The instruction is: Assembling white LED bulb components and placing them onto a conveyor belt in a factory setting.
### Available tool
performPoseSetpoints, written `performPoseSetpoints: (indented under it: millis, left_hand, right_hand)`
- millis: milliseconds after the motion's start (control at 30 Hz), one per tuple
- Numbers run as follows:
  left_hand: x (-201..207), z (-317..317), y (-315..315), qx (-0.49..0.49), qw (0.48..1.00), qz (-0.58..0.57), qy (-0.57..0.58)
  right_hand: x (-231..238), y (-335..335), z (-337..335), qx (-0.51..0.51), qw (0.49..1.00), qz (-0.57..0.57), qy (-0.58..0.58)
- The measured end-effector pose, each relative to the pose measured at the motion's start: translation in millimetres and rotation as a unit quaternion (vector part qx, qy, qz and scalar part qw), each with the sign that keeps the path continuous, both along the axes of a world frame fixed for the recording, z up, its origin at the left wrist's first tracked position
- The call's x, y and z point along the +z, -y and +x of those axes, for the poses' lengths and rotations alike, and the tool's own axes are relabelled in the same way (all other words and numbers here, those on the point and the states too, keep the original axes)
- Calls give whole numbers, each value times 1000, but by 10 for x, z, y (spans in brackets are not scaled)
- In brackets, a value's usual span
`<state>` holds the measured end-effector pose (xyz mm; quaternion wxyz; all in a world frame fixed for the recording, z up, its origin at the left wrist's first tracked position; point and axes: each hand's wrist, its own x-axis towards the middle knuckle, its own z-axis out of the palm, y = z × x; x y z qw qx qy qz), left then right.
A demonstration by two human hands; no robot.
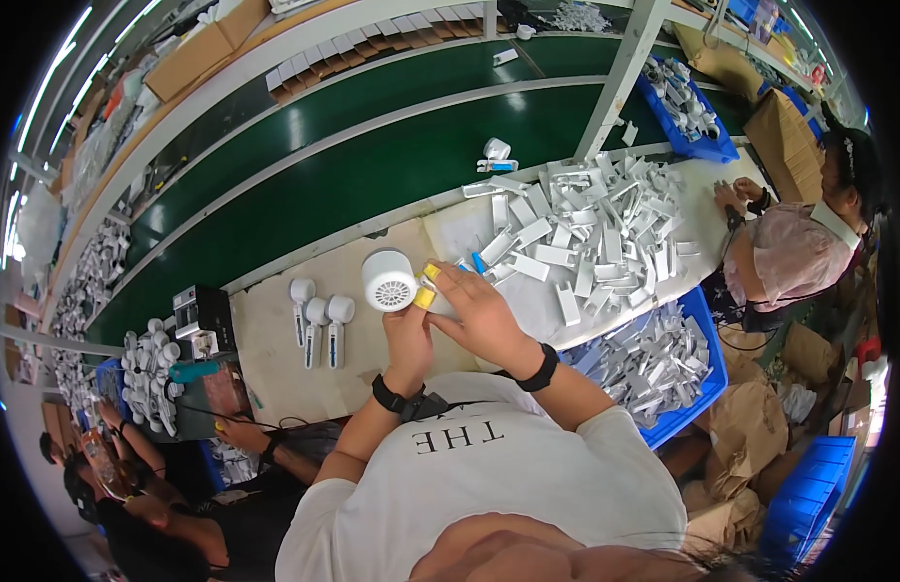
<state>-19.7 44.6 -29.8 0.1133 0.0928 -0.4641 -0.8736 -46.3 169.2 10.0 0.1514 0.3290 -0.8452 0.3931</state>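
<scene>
A white handheld device with a round, slotted head [388,275] is up over the near edge of the worktable, its vented face turned up. My left hand [407,341] is closed around it just under the head. From the right, my right hand [484,318] grips its handle, which the fingers mostly cover. Yellow covers sit on some of my fingertips. Three similar white devices [315,312] lie side by side on the table to the left. Right of my hands spreads a heap of white plastic housing pieces [586,238], with a small blue piece [478,263] at its near left.
A blue bin [719,364] of more housing pieces stands at my right. Beyond the table runs a green conveyor belt [353,145], under a white post [620,82]. A black box [206,315] stands left. Co-workers sit right [794,242] and left [193,524].
</scene>
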Motion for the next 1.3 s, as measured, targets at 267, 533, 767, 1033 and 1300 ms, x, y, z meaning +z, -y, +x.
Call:
performPoseSetpoints:
  millis: [267,533,767,1033,1300]
  left_hand:
    - [155,-44,100,-29,999,21,-27]
    - [363,-90,-25,-25,994,86,-60]
    - [-227,-230,310,-51,995,-39,74]
    - [-898,-405,941,-157,608,-759,173]
    - [-1755,279,1861,-37,670,-722,167]
  right_hand:
    - [-278,-216,66,71,803,-278,523]
    - [-115,-221,50,9,937,-245,247]
    - [-865,-31,25,3,913,-197,358]
    - [-1450,-434,-1132,36,938,63,340]
    - [-2007,-229,-3080,-299,937,134,122]
